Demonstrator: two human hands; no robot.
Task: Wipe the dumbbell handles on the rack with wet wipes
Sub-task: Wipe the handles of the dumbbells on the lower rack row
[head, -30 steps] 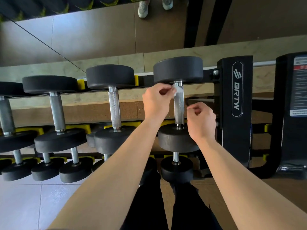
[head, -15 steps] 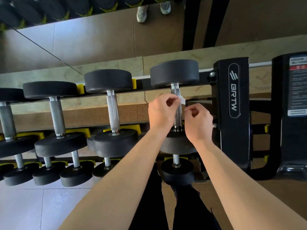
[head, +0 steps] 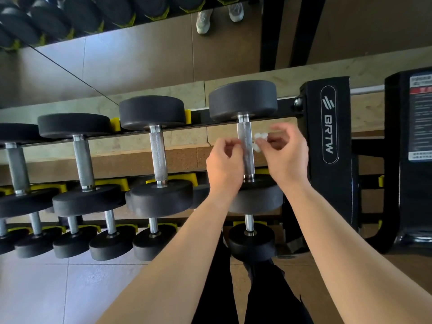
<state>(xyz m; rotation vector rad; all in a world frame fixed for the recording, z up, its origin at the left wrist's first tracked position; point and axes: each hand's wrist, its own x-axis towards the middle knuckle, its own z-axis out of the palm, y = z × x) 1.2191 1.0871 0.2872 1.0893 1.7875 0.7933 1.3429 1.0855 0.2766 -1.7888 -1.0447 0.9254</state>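
Note:
The rightmost top-tier dumbbell [head: 243, 100] lies on the rack with its knurled steel handle [head: 245, 136] bare between my hands. My right hand [head: 286, 157] pinches a small crumpled white wet wipe [head: 259, 139] just right of the handle, close to it. My left hand [head: 224, 164] sits against the handle's left side, its fingers curled and fingertips near the steel. No wipe shows in it, and I cannot tell whether it pinches anything behind the handle.
Other black dumbbells [head: 152, 112] fill the top tier to the left, and smaller ones [head: 112, 242] line the lower tier. The rack's black end post [head: 329, 127] stands right beside my right hand. A mirror [head: 140, 57] rises behind the rack.
Both hands have spread apart to either side of the handle. The wipe, earlier at my left fingertips, is now at my right fingertips. The view has shifted slightly.

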